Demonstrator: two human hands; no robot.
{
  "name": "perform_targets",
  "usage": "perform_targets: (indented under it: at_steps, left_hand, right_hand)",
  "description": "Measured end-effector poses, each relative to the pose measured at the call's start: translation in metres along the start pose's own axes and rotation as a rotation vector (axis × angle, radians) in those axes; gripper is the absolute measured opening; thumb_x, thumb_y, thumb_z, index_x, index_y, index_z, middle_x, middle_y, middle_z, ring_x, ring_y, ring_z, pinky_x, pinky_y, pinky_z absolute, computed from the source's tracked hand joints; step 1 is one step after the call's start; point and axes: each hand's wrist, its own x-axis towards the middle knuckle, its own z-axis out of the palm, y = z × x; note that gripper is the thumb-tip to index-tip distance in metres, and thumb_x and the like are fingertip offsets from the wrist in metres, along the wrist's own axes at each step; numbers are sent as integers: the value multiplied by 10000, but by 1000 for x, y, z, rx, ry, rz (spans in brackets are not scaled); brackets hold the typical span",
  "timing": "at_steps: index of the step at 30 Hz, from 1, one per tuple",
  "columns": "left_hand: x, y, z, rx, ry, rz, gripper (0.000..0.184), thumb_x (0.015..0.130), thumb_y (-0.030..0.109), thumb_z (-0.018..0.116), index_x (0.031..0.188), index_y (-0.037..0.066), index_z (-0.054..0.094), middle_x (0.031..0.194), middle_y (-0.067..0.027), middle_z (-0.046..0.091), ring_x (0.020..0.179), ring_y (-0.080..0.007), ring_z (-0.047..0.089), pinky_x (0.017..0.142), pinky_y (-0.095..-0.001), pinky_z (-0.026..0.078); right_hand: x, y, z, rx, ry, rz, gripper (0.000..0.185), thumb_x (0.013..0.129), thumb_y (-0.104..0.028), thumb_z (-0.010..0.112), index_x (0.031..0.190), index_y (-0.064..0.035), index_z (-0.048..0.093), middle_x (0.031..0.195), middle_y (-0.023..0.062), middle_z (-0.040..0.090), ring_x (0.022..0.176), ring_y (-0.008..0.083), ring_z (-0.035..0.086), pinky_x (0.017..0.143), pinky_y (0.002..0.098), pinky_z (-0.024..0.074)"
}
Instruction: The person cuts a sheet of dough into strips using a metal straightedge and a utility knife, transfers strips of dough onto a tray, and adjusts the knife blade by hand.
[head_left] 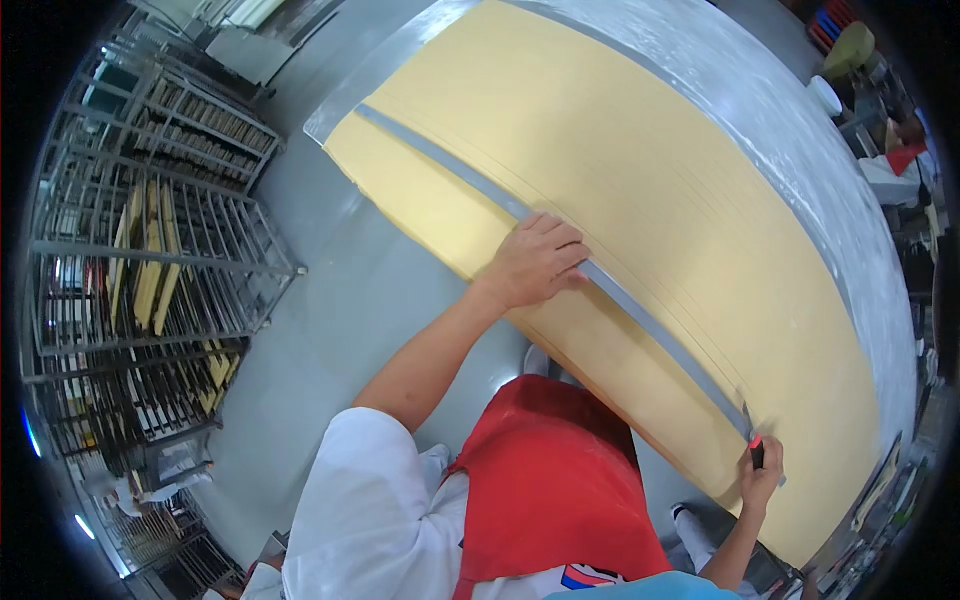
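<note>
A large pale yellow sheet (620,130), which looks like rolled dough, covers most of the table in front of me. Lengthwise across it, near my side, lies a long grey metal ruler (440,155). My left hand (538,262) grips the ruler around its middle, with the fingers bent over its far edge. At the ruler's right end, my right hand (762,475) is closed around the red and black handle of a knife (757,452). The blade points away from me, beside the ruler's far edge. Several thin straight lines run along the sheet beyond the ruler.
A pale, floury-looking table surface (800,210) shows beyond the sheet. Metal tray racks (160,270) stand on the grey floor at the left, some with yellow slabs. Another person (900,165) is at the far right among equipment. A white bowl (825,97) sits at the upper right.
</note>
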Motion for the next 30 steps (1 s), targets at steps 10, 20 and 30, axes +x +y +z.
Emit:
perform_targets:
  at_steps: [10, 20, 30]
  left_hand:
    - [-40, 31, 45, 185, 277, -71, 259, 817, 156, 798, 1065, 96, 755, 1111, -143, 709, 1099, -360, 642, 967, -503, 480]
    - [-37, 56, 32, 539, 102, -85, 309, 1013, 221, 645, 1170, -37, 712, 1223, -246, 697, 1204, -423, 642, 1044, -505, 511]
    - [-34, 55, 33, 607, 84, -78, 311, 1024, 204, 636, 1176, -58, 707, 1256, -246, 677, 1187, -414, 644, 1007, -495, 533]
  right_hand:
    - [-10, 42, 8, -241, -156, 13, 495, 725, -228, 837, 1175, -95, 676, 1182, 166, 687, 1105, 407, 642, 958, 528, 511]
    - [-12, 31, 5, -183, 3, -234, 270, 685, -205, 799, 900, -124, 656, 883, 46, 667, 881, 257, 686, 794, 412, 555]
    - [-9, 36, 12, -82, 35, -224, 141, 749, -149, 714, 815, -110, 596, 825, 39, 634, 798, 253, 658, 724, 397, 535]
